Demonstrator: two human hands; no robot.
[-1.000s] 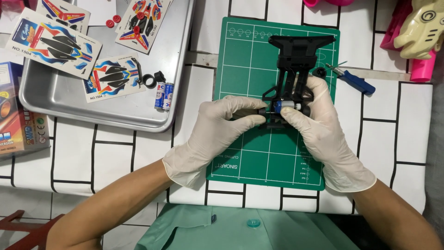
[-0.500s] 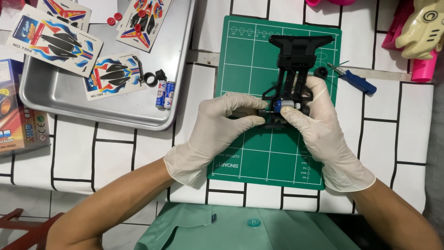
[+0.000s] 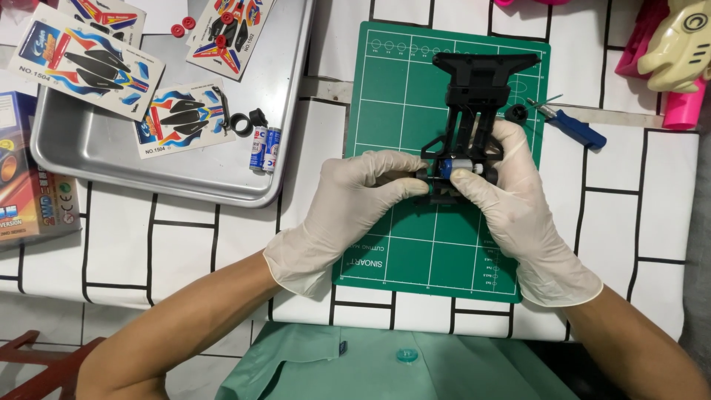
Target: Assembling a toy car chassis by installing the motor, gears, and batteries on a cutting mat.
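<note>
A black toy-car chassis (image 3: 480,89) lies on a green cutting mat (image 3: 400,111) at the middle of the table. Both my hands wear white gloves. My left hand (image 3: 355,204) pinches the chassis's near end from the left. My right hand (image 3: 518,200) grips the same end from the right, its thumb pressed on a small blue and silver motor (image 3: 453,167) seated in the chassis. The near end of the chassis is partly hidden under my fingers.
A metal tray (image 3: 111,155) at the left holds sticker sheets (image 3: 181,118), two small batteries (image 3: 264,148), a black ring and red wheels. A blue-handled screwdriver (image 3: 574,127) lies right of the mat. A coloured box (image 3: 29,185) is at the far left, pink toys at the top right.
</note>
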